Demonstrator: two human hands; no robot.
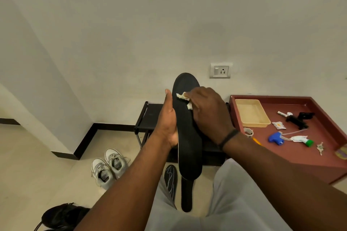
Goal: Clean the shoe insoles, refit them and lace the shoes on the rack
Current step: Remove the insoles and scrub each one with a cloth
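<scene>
A long black insole (pixel 187 137) stands nearly upright in front of me. My left hand (pixel 167 118) grips its left edge, thumb pointing up. My right hand (pixel 208 112) presses a small white cloth wad (pixel 183 97) against the insole's upper face, fingers curled over it. On the floor between my knees lie two more black insoles, one with pale scribbled lines (pixel 170 180) and one plain (pixel 186 196). A pair of grey-white laced sneakers (pixel 108 167) sits on the floor to the left. The black shoe rack (pixel 150 116) stands behind the insole against the wall.
A maroon table (pixel 304 159) at the right carries a beige tray (pixel 250 112), a blue-and-green spray head (pixel 289 139), a black clamp (pixel 298 119), tape roll (pixel 248 132) and keys (pixel 320 148). A black bag (pixel 62 215) lies at bottom left. A wall socket (pixel 220 70) is above.
</scene>
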